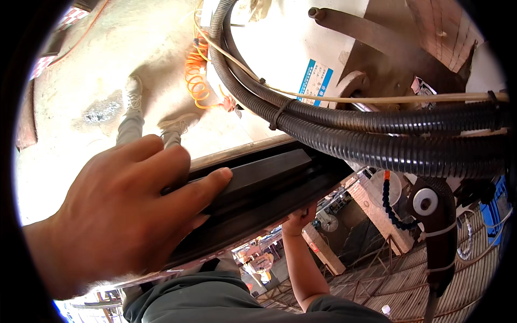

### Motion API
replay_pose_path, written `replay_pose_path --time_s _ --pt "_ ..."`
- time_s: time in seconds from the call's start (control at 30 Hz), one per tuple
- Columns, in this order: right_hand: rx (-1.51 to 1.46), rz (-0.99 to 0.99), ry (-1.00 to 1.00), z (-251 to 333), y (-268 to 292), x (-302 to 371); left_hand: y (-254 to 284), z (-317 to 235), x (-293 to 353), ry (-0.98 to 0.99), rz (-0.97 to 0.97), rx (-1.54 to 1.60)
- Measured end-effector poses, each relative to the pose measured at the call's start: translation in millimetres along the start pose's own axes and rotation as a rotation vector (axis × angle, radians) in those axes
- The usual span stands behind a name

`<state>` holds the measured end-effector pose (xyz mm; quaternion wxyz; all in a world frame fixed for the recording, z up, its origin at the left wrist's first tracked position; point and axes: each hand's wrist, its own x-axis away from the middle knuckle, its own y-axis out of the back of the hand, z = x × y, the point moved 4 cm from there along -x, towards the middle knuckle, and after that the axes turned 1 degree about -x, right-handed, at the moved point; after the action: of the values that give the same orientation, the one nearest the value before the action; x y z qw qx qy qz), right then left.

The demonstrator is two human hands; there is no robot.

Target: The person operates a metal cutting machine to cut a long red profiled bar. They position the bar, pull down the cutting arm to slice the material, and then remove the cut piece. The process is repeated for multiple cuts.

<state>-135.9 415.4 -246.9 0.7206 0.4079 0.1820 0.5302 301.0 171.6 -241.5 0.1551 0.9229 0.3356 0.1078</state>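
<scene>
My left hand (pixel 126 202) is large in the left half, back of the hand up. Its index finger lies along a black bar (pixel 269 171), the thumb tip shows just below, and the other fingers curl in. The bar sits along a long dark frame (pixel 253 207) that slants up to the right. Smaller and lower, my right hand (pixel 300 219) reaches up from a green sleeve and closes on the frame's lower edge, its fingertips partly hidden. My green shirt and trousers show below the frame, with light shoes (pixel 133 94) beyond it.
Thick ribbed black hoses (pixel 344 140) arch over the frame's right end, with a pale thin tube tied along them. An orange coiled air line (pixel 196 75) hangs beyond. At right are a jointed black hose (pixel 393 204), a dark bracket (pixel 439 215) and a blue container (pixel 495 207).
</scene>
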Motion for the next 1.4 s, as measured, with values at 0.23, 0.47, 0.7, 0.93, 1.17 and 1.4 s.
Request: replay_pose_path --time_s 0.23,0.47,0.7,0.93,1.17,1.4 --pt "0.073 0.001 0.052 14.9 -5.2 -5.2 -15.2 5.7 -15.7 -0.018 0.052 0.042" --pt "0.090 -0.011 0.033 41.2 -15.1 -17.5 -19.7 -2.6 -30.3 -0.009 0.044 -0.002" --pt "0.090 -0.096 0.078 51.9 -24.6 -20.0 -27.4 -5.9 -43.1 -0.019 0.060 -0.047" --pt "0.073 -0.042 0.040 49.7 -21.8 -20.1 -32.0 -9.7 -48.8 0.000 0.069 -0.087" --pt "0.037 -0.051 -0.010 54.0 -27.2 -23.1 -26.7 -11.9 -40.0 0.085 0.104 -0.051" --pt "0.053 -0.038 0.001 55.7 -25.9 -24.1 -18.3 -13.1 -28.6 0.167 0.123 0.055"
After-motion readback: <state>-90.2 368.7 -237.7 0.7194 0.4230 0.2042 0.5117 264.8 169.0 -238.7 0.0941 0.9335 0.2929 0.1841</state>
